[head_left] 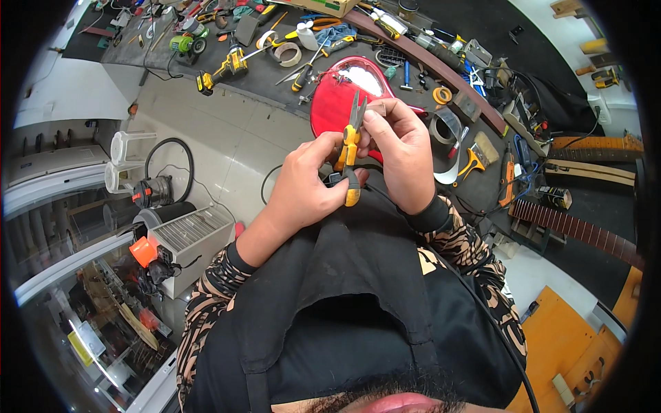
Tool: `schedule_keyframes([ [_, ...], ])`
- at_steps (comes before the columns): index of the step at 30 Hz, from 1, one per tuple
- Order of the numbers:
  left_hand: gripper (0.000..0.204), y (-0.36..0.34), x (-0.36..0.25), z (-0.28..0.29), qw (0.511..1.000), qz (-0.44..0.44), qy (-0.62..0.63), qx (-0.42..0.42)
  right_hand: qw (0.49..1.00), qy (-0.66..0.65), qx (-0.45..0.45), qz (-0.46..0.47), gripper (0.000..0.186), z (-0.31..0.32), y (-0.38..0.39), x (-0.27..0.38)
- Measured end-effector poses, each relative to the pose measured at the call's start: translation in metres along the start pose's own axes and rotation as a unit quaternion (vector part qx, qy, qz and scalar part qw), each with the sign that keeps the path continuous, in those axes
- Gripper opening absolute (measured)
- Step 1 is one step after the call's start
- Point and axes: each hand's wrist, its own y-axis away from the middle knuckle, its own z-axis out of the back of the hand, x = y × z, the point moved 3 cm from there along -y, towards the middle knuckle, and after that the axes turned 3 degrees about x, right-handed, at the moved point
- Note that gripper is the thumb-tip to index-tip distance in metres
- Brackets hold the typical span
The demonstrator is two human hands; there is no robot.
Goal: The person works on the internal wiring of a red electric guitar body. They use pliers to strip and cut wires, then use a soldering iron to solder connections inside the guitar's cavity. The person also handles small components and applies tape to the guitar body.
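Observation:
My left hand (297, 184) is closed around a pair of yellow-and-black long-nose pliers (350, 141). Their slim jaws point away from me and look slightly parted. My right hand (405, 155) is beside the jaws, thumb and forefinger pinched together close to the tips. Whatever small piece sits in that pinch is too small to name. Beyond both hands lies a glossy red guitar body (329, 103) on the bench, partly covered by the pliers and my fingers.
The dark workbench (265, 81) carries a yellow cordless drill (231, 65), tape rolls (288, 54), a paintbrush (484, 150) and several hand tools. Guitar necks (578, 228) lie on the right. A shop vacuum (153, 191) and white stools (124, 162) stand on the floor at left.

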Motion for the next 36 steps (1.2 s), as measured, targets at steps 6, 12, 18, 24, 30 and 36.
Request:
schedule_keyframes([
  [6,0.05,-0.002,0.001,-0.003,1.0,0.003,-0.011,-0.007,1.0,-0.011,-0.002,-0.009,0.015,0.001,-0.001,0.0],
  [12,0.048,-0.007,0.0,-0.006,1.0,0.002,-0.002,0.002,1.0,-0.02,-0.009,-0.015,0.017,0.006,-0.003,-0.002],
  [18,0.048,-0.012,-0.003,-0.009,1.0,-0.004,0.008,0.009,0.999,-0.027,-0.015,-0.017,0.017,0.011,-0.004,-0.003],
  [24,0.046,-0.015,-0.004,-0.011,1.0,0.008,0.015,0.019,0.999,-0.028,-0.015,-0.014,0.017,0.013,-0.007,-0.002],
  [30,0.044,-0.017,-0.004,-0.012,1.0,0.008,0.013,0.028,0.999,-0.027,-0.019,-0.01,0.017,0.015,-0.009,-0.003],
  [36,0.04,-0.02,-0.008,-0.012,1.0,0.005,0.013,0.026,0.999,-0.033,-0.019,-0.016,0.017,0.016,-0.011,-0.005],
])
